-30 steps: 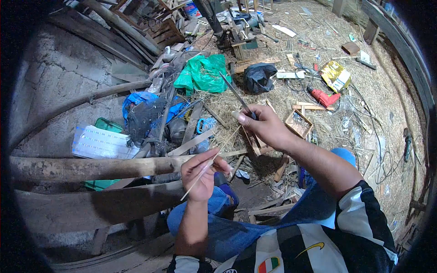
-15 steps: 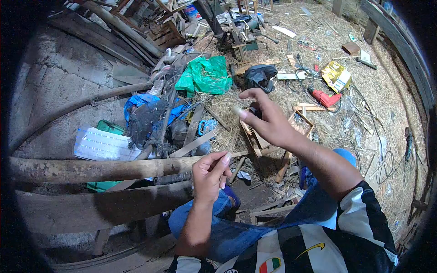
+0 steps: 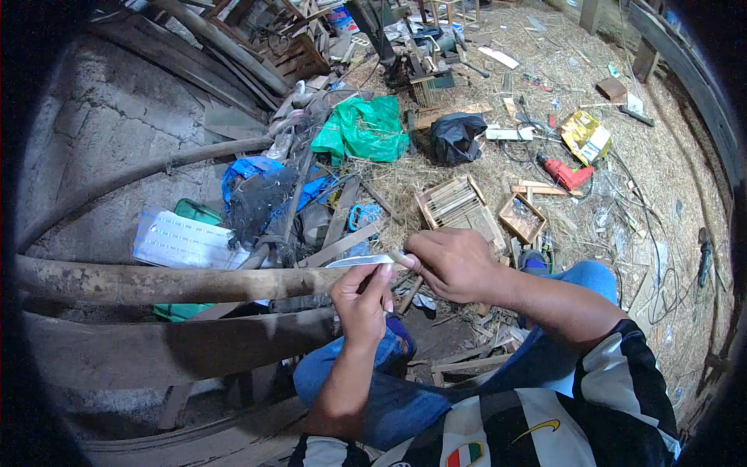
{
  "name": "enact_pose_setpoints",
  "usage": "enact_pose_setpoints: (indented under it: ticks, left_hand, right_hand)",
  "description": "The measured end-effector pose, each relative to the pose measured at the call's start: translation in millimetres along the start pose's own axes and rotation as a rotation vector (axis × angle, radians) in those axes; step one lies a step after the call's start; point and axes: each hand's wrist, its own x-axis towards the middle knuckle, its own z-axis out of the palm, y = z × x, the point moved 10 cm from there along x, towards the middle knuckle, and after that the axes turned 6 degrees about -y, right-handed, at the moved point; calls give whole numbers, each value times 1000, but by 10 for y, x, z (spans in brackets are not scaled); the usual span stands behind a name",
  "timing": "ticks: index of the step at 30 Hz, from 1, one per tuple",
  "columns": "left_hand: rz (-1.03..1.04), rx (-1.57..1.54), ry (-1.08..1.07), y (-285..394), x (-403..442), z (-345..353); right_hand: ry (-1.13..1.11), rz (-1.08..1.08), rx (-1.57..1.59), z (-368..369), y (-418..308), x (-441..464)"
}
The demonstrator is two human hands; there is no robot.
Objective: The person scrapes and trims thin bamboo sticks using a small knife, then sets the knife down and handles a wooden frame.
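My right hand [image 3: 455, 263] is closed around what looks like a knife [image 3: 359, 261], its pale blade pointing left and its handle mostly hidden by the fingers. Just left of it, my left hand [image 3: 362, 300] is closed in a pinch, thumb tip against or right beside the blade. Whatever lies in that pinch is too small and covered to make out. Beyond the right hand, a slatted wooden cage-like box [image 3: 459, 206] lies on the straw, with a small open wooden box [image 3: 521, 219] beside it.
A thick bamboo pole [image 3: 171, 285] crosses at the left, above a wooden plank [image 3: 179, 350]. Farther out lie a green plastic bag [image 3: 362, 128], a black bag [image 3: 457, 138], a red power drill [image 3: 566, 173] and a yellow packet [image 3: 585, 138]. Cables and wood scraps litter the straw floor.
My right hand has come down and towards my left hand, and the blade now shows clearly across the left fingertips. The slatted box has come into fuller view.
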Motion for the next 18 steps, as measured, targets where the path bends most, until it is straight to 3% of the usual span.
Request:
enact_pose_setpoints:
  ticks: [4,6,12,18]
  left_hand:
    - [60,-24,-26,20,-8,36]
    - [73,-32,-2,54,7,26]
    - [71,-22,-51,-45,-1,-7]
    - [-7,-38,-47,-90,2,18]
  right_hand:
    - [-36,-18,-68,-38,42,31]
    - [19,83,-73,-121,184,53]
    - [-14,18,-23,-40,72,39]
    - [-34,190,-67,-106,362,104]
